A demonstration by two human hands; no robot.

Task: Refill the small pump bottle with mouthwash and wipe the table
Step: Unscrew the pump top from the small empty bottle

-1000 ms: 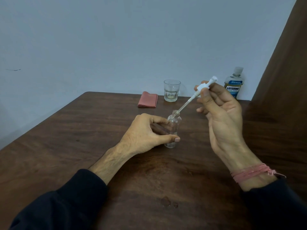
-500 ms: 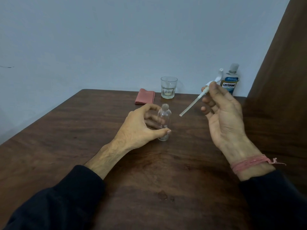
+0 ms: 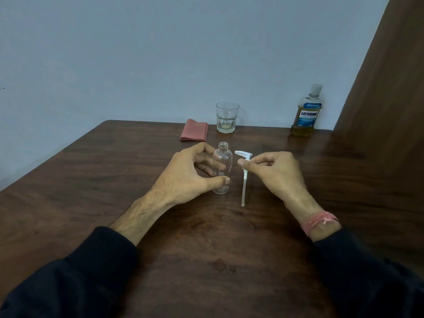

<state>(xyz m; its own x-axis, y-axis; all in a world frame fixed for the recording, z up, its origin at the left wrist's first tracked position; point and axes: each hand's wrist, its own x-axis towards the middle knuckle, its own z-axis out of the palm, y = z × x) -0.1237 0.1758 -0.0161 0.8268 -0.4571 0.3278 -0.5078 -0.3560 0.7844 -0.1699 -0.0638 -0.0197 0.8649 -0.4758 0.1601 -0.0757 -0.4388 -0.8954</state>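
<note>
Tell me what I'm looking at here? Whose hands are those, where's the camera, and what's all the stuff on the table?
There is no machine here. A person wears a camera on their head, so you see their own two hands from above.

The left hand is closed around a small clear bottle that stands upright on the table. Its top is open. The right hand pinches the white pump, which is out of the bottle, with its long tube pointing down beside the bottle.

Farther back are a folded pink cloth, a glass and a mouthwash bottle with its cap on. Near the person there are small wet spots on the wood.
</note>
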